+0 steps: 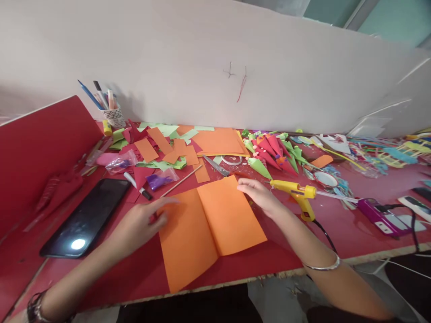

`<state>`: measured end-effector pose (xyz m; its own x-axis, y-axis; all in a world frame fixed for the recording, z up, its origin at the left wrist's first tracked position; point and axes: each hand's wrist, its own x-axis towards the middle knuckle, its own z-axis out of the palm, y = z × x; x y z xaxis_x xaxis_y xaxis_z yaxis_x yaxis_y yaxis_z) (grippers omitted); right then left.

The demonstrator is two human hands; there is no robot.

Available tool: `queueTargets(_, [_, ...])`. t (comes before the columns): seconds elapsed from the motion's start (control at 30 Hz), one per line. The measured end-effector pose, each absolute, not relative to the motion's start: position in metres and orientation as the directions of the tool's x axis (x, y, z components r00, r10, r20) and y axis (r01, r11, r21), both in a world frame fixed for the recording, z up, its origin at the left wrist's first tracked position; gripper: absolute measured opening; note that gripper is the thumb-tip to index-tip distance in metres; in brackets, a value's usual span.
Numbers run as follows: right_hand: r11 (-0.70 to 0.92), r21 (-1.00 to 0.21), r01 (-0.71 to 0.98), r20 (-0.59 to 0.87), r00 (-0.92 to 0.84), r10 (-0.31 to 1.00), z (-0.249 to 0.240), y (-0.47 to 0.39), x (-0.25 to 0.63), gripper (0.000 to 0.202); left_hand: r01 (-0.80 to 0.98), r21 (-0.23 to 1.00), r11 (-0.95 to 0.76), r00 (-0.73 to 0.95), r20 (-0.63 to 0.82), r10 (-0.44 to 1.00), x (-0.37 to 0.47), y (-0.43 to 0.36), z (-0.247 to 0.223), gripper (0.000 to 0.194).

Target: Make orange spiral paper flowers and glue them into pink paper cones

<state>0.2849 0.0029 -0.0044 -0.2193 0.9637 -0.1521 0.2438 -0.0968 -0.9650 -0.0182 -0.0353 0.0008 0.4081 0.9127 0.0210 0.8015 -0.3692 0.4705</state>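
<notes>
Pinches 1 creased orange paper (232, 217), at lower centre of the frame, by its upper right edge with the right hand (259, 196); hovers the left hand (141, 223), half open and apparently empty, by its left edge.

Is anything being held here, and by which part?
The right hand holds the creased orange sheet by its upper right edge; whether the blurred left hand grips it cannot be told.
</notes>
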Motion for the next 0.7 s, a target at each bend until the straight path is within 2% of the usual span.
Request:
queueTargets(0.1, [-0.123, -0.949, 0.29, -0.186, -0.204, 0.961, -0.01, 0.003, 0.28, 0.015, 0.866, 0.14, -0.48, 0.474, 0.077, 0.877, -0.014, -0.035, -0.001, 0.025])
queueTargets(0.17, [-0.159, -0.945, 0.284, -0.218, -0.189, 0.958, -0.013, 0.001, 0.277, 0.014, 0.853, 0.023, -0.521, 0.518, 0.088, 0.851, -0.008, -0.034, 0.001, 0.024])
queueTargets(0.23, [-0.162, -0.947, 0.278, -0.215, -0.171, 0.962, -0.015, -0.002, 0.275, 0.017, 0.823, 0.021, -0.568, 0.566, 0.053, 0.823, 0.0, -0.033, 0.002, 0.021])
queueTargets(0.33, [-0.104, -0.947, 0.305, -0.154, -0.147, 0.977, -0.018, -0.008, 0.274, 0.02, 0.77, 0.114, -0.628, 0.633, -0.011, 0.774, 0.015, -0.033, -0.001, 0.026])
queueTargets(0.4, [-0.069, -0.947, 0.313, -0.117, -0.136, 0.984, -0.02, -0.013, 0.272, 0.02, 0.768, 0.132, -0.627, 0.637, -0.046, 0.77, 0.024, -0.032, -0.006, 0.029])
queueTargets(0.57, [-0.055, -0.944, 0.325, -0.108, -0.147, 0.983, -0.023, -0.026, 0.266, 0.017, 0.827, 0.092, -0.555, 0.562, -0.112, 0.819, 0.037, -0.029, -0.015, 0.04])
queueTargets(0.7, [0.004, -0.91, 0.414, -0.038, -0.093, 0.995, -0.025, -0.035, 0.264, 0.015, 0.844, 0.047, -0.535, 0.536, -0.134, 0.834, 0.041, -0.027, -0.015, 0.045])
